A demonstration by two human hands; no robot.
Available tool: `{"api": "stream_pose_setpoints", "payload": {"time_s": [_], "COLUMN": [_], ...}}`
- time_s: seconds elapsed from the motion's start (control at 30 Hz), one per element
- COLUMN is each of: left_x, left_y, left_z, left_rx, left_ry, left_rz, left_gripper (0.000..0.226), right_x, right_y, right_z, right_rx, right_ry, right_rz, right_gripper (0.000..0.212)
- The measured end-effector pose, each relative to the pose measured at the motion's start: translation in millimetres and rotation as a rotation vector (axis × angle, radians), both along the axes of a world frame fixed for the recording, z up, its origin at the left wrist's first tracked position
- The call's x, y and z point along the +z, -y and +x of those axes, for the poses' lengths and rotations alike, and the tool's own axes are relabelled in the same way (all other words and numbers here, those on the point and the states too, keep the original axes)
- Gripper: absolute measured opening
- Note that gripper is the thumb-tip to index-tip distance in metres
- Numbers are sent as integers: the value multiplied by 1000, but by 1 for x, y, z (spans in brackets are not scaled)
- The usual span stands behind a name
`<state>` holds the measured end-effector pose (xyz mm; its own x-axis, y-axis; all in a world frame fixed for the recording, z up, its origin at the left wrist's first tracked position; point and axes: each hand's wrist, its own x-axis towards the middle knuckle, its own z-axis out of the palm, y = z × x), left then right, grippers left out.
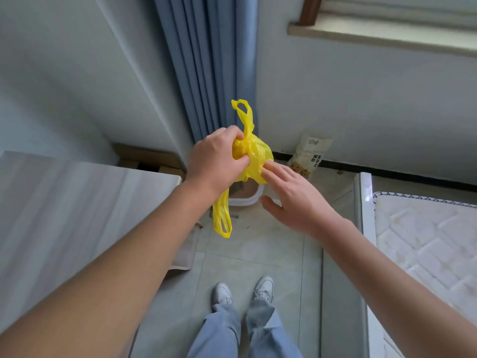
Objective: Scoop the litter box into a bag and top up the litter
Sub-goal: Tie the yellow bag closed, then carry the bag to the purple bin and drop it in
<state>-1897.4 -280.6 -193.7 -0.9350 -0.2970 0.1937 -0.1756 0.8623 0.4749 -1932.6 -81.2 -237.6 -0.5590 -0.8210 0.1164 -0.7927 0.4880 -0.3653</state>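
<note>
L grip (216, 157) clamped on bunched yellow bag (254, 151), held up in air; one handle sticks up, other hangs below. R grip (293, 200) fingers straight & apart, tips touching bag. Litter box (247, 201) on floor (258, 254) under bag, by curtain (206, 60); litter sack (309, 156) leans on wall (361, 99).

Your left hand (216, 158) has its fingertips buried in the yellow bag (254, 153), so the grip itself isn't visible. The bag is opaque and its contents are unknown. The bag, that hand and your right hand (291, 200) cover most of the litter box (249, 198); only one white corner and a patch of litter show. The print on the litter sack (311, 155) is too small to read. The mattress (426, 241) is cut by the right edge. Your forearms and legs run off the bottom. The cardboard box (147, 156) is half hidden behind the white cabinet (90, 202).
</note>
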Motion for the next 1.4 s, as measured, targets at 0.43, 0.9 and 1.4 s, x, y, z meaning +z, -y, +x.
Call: {"api": "stream_pose_setpoints", "payload": {"time_s": [0.43, 0.9, 1.4], "left_x": [67, 88, 127], "left_y": [10, -29, -105], "left_z": [91, 131, 305], "left_rx": [123, 601, 1113], "left_ry": [-84, -40, -142], "left_rz": [-151, -143, -123], "left_gripper": [29, 30, 29], "right_x": [64, 78, 119], "right_y": [21, 34, 48], "right_z": [50, 14, 140], "right_rx": [123, 532, 1035], "right_ry": [-140, -153, -170], "right_rz": [13, 35, -57], "right_gripper": [53, 54, 50]}}
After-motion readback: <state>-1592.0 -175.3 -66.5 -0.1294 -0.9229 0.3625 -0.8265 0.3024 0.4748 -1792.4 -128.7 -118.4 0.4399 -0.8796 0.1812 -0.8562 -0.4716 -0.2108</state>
